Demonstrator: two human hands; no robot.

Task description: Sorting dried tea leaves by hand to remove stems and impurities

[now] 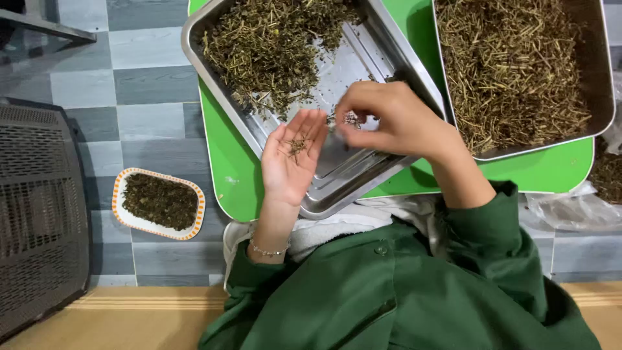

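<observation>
1. A heap of dried herb (272,45), dark green-brown with thin pale stems, is spread across the steel tray (363,58).
2. A few short herb bits (298,146) are cradled in the flat, opened left hand (293,159).
3. A small tuft (352,119) is pinched by the right hand (389,120) above the tray.
</observation>
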